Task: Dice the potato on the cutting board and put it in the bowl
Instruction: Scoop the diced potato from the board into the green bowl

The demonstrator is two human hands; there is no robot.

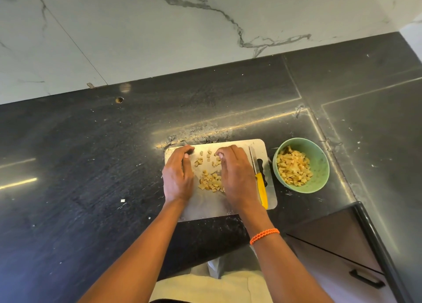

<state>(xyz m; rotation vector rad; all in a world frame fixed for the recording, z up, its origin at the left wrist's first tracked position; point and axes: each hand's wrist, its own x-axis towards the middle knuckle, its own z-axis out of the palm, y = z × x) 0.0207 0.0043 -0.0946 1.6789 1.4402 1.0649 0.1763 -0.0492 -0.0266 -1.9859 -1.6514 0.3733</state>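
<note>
1. Your left hand (177, 177) stands on its edge on the pale rectangular cutting board (205, 208), fingers straight and pressed together, fingertips curving inward at the board's far edge; it holds nothing
2. Your right hand (235, 177) mirrors it on the other side, palm turned inward and fingers bent at the knuckles, cupped against the food; whether any piece is pinched under the fingertips, you cannot tell
3. Between your two palms lies a small heap of pale yellow diced potato cubes (211, 183), with a few stray cubes scattered nearer the board's far edge
4. An orange braided wristband (263, 235) circles your right wrist
5. Just beside your right hand, a small knife with a yellow handle (261, 188) lies flat on the board's right side, blade pointing away from you, next to the board's dark handle slot
6. The round mint-green bowl (319, 163) sits on the counter just right of the board, already holding a mound of diced potato
7. Board and bowl rest on a dark, scuffed stone countertop (91, 154), with a white marble-veined wall (159, 29) behind it
8. A dark cabinet with a black drawer handle (365, 278) shows at lower right
</note>
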